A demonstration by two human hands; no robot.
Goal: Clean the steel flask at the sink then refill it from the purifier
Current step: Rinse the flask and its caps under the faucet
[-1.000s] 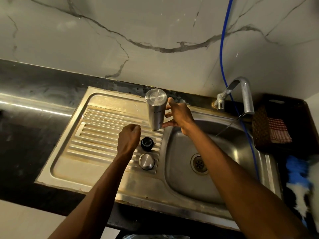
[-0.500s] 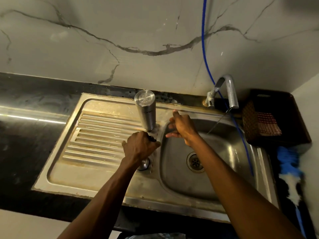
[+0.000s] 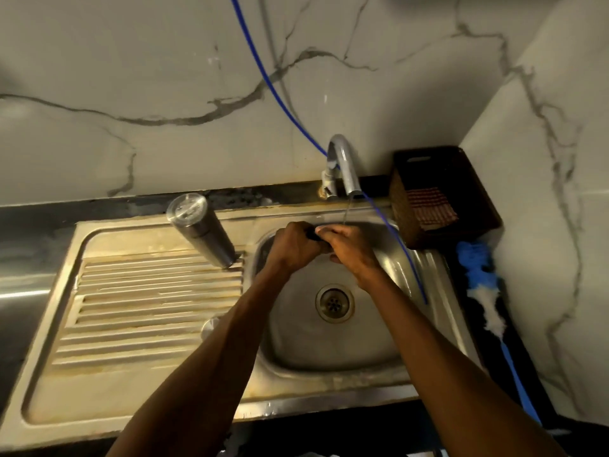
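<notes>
The steel flask [image 3: 201, 229] stands upside down on the ribbed drainboard [image 3: 138, 311], left of the sink basin [image 3: 329, 344]. Over the basin, below the tap [image 3: 344, 166], my left hand [image 3: 293, 247] grips a small black cap [image 3: 313, 233]. My right hand [image 3: 351, 250] meets it and holds the same cap from the right. A thin stream of water falls from the tap just behind my hands. A steel lid [image 3: 210, 326] lies on the drainboard, partly hidden by my left forearm.
A dark woven basket [image 3: 461, 179] with a checked cloth stands right of the tap. A blue hose [image 3: 280, 97] runs down the marble wall into the basin. A blue and white duster [image 3: 484, 291] lies along the right counter. The drain [image 3: 334, 303] is open.
My left hand picked the black cap off the drainboard and carried it right, over the basin. My right hand left the flask and joined it under the tap. The view shifted right.
</notes>
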